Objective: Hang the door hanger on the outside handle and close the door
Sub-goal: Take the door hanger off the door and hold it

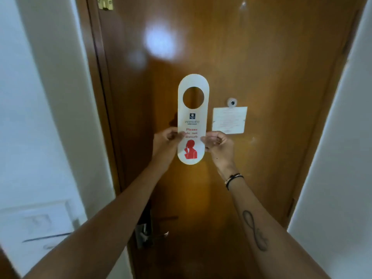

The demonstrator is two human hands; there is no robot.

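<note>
A white door hanger (192, 117) with a round hole at its top and red "Please do not disturb" print is held upright in front of the brown wooden door (261, 67). My left hand (166, 142) pinches its left edge and my right hand (218, 143) pinches its right edge, both near the lower half. The door stands shut in its frame. A metal handle and lock plate (150, 231) sit low on the door's left side, partly hidden behind my left forearm.
A white notice card (229, 120) is fixed to the door under a peephole (232, 102). White walls (40, 117) flank the doorway on both sides. A brass hinge (104, 3) shows at the top left. A white switch panel (38, 222) sits on the left wall.
</note>
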